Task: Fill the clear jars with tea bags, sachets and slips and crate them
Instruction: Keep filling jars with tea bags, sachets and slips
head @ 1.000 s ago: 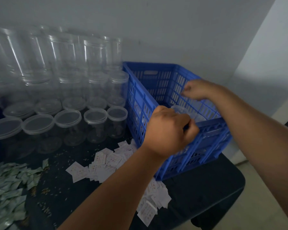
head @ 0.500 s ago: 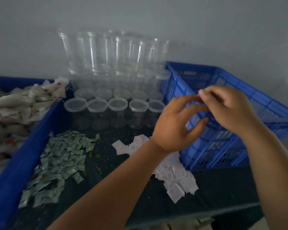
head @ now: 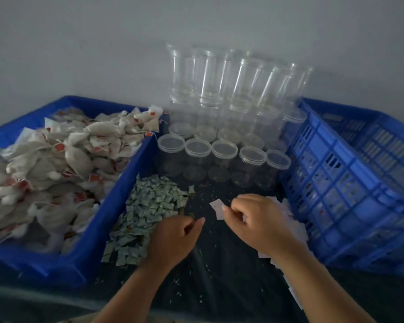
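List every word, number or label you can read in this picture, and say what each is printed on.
No text can be read.
White slip pinched in the right hand: faint print, too blurred.
Tea bags: red tags too small to read.
Green sachets: markings too small.
Blue crate: no lettering legible.

jars (head: 224, 155): clear plastic, glossy, streaked with highlights.
crate (head: 348, 183): blue plastic, smooth, a slight sheen is seen.
tub (head: 117, 194): blue plastic, smooth, faintly glossy.
tea bags (head: 56, 159): white fibrous paper, matt, soft.
sachets (head: 145, 210): pale green, creased, material cannot be told.
slips (head: 217, 207): white paper, matt.
table cover (head: 219, 264): dark, matt.
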Action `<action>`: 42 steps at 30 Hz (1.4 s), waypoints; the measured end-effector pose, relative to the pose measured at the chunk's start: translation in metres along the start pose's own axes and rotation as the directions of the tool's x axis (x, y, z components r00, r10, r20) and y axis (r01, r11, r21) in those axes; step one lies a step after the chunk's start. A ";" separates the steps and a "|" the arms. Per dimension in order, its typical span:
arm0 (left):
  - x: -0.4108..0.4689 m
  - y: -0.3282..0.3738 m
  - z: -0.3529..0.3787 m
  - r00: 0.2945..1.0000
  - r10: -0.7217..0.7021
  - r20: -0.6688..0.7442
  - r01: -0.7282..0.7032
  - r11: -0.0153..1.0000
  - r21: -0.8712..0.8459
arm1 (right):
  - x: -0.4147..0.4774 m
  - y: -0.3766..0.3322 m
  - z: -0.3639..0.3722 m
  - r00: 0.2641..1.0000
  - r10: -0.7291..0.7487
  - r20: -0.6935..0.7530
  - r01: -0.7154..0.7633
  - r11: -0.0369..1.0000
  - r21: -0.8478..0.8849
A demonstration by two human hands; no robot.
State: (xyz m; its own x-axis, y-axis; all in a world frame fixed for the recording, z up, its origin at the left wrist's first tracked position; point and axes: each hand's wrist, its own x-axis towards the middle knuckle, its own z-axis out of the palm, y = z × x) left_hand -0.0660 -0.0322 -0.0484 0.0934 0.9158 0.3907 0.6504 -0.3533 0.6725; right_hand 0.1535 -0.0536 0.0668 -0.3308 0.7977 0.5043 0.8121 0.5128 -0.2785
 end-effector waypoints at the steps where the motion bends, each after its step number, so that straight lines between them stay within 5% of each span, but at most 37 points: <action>1: 0.000 -0.002 0.001 1.000 0.000 0.016 0.000 1.000 -0.031 | 0.013 -0.002 0.012 0.998 0.040 0.049 -0.041 0.999 0.010; 5: 0.008 -0.005 0.002 0.994 -0.048 0.098 0.061 0.990 -0.129 | 0.070 -0.004 0.050 0.959 0.137 0.248 -0.132 0.991 -0.037; 11: 0.004 -0.007 0.003 0.991 -0.054 0.119 0.078 0.975 -0.206 | 0.171 -0.016 0.086 0.967 0.086 0.240 -0.015 0.959 -0.283; 19: 0.007 -0.013 0.002 0.989 -0.061 0.138 0.088 0.977 -0.195 | 0.236 -0.024 0.145 0.941 0.223 0.254 -0.084 0.882 -0.464; 25: 0.010 -0.014 0.001 0.991 -0.064 0.117 0.088 0.972 -0.219 | 0.234 -0.021 0.152 0.986 0.129 0.103 -0.098 0.959 -0.265; 32: 0.010 -0.010 -0.004 0.986 -0.112 0.125 0.139 0.963 -0.230 | 0.198 -0.042 0.092 0.980 0.172 -0.101 -0.140 0.955 0.262; 35: 0.012 -0.009 -0.005 0.983 -0.176 0.051 0.183 0.947 -0.265 | 0.152 -0.048 0.057 0.971 0.226 -0.081 -0.195 0.940 0.280; 39: 0.011 -0.006 -0.006 0.944 -0.298 -0.142 0.201 0.860 -0.469 | 0.075 -0.038 0.030 0.865 0.502 0.005 -0.493 0.846 0.204; 42: 0.006 -0.009 -0.004 0.990 -0.112 -0.092 0.064 0.908 -0.414 | 0.029 -0.032 0.025 0.779 0.626 0.049 -0.626 0.769 0.133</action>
State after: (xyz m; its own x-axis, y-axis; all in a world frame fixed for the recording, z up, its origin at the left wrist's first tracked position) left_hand -0.0737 -0.0239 -0.0493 -0.0493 0.9281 0.3690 0.2840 -0.3412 0.8961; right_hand 0.1057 -0.0388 0.0701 0.2270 0.9574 0.1784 0.7673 -0.0630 -0.6382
